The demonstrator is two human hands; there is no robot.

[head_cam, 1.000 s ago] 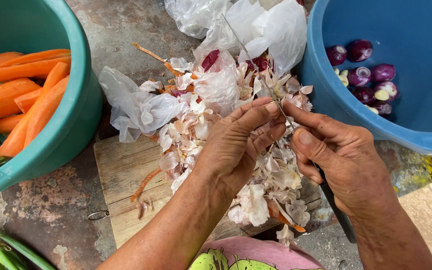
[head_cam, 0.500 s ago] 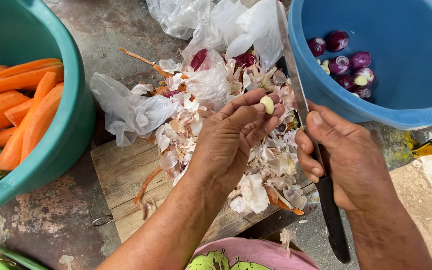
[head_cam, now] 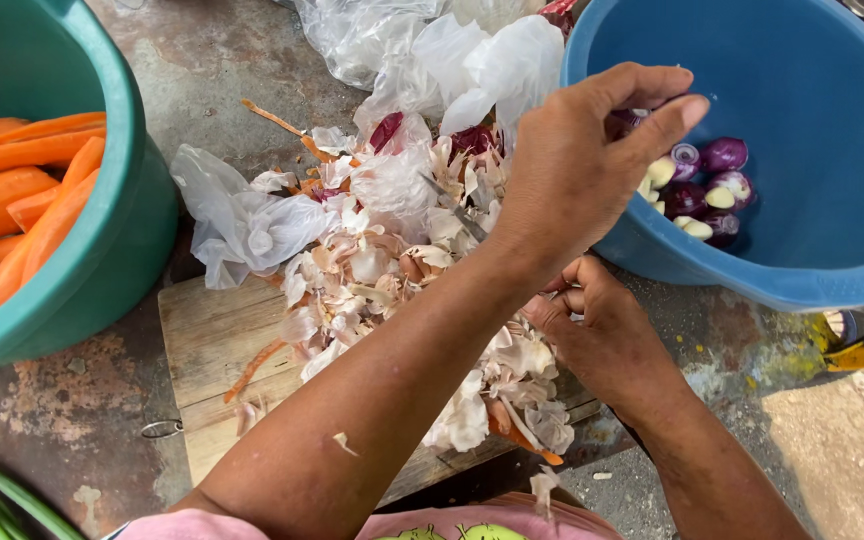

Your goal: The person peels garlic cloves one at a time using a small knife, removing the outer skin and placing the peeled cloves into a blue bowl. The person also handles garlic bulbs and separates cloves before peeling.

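Nearest us, our right hand [head_cam: 607,335] rests curled on the heap of pale peels [head_cam: 382,270] covering the wooden board [head_cam: 212,350]; its fingers are folded in, but we cannot tell what they grip, though a knife blade [head_cam: 457,210] shows just past our left forearm. Our left hand [head_cam: 577,165] reaches across over the rim of the blue tub [head_cam: 812,120], fingers loosely spread and holding nothing we can see, just above the peeled onions [head_cam: 702,190] lying inside. Far left, carrots [head_cam: 22,200] fill the green tub [head_cam: 127,200] beside crumpled plastic bags [head_cam: 242,220].
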